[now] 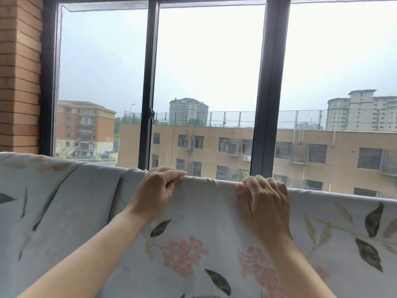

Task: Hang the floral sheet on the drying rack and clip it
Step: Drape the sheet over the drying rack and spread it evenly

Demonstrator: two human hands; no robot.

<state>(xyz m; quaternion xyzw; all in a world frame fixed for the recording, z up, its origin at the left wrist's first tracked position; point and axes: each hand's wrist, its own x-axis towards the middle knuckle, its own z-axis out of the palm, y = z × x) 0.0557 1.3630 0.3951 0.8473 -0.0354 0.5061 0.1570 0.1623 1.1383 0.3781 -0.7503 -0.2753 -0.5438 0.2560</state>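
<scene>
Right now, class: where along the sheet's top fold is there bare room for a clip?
Free: the fold of the floral sheet between left hand and right hand, and beyond each hand outward. Crowded: under both hands.

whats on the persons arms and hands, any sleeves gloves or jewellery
The left forearm and right forearm are bare, with no sleeve cuffs in view. The left hand and right hand wear no gloves, and no ring, watch or bracelet shows.
</scene>
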